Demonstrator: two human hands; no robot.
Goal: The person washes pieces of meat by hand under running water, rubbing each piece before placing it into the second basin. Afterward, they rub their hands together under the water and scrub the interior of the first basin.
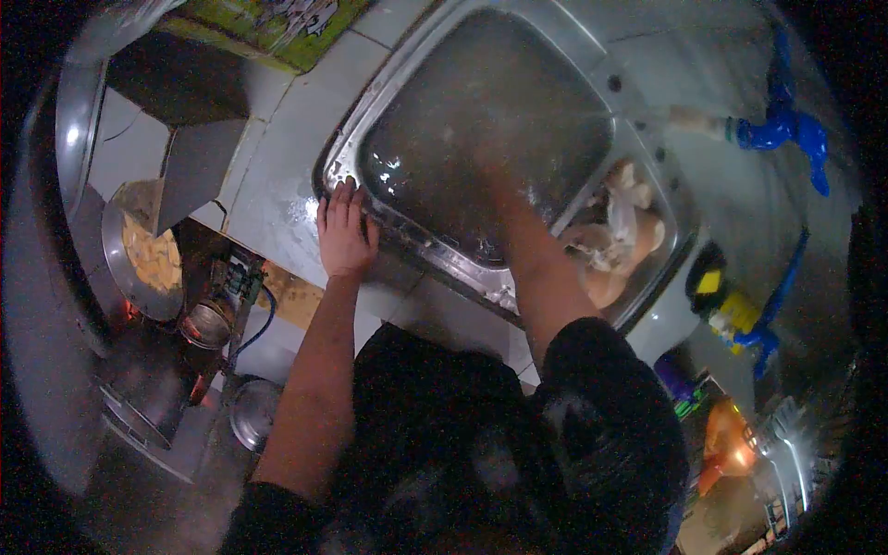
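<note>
My left hand lies flat on the metal rim of the sink, at its near left corner, fingers stretched out and holding nothing. My right arm reaches down into the large basin, which is full of murky grey water. Below the wrist, my right hand blurs into the water, so its fingers and anything in them are hidden. In the smaller basin on the right sit pale, wet pieces that look like raw chicken, beside my right forearm.
A blue-handled tap projects over the sink from the right; a second blue tap is lower down. On the left, a pan of yellowish food pieces stands on a lit stove near a dark pot. Forks lie lower right.
</note>
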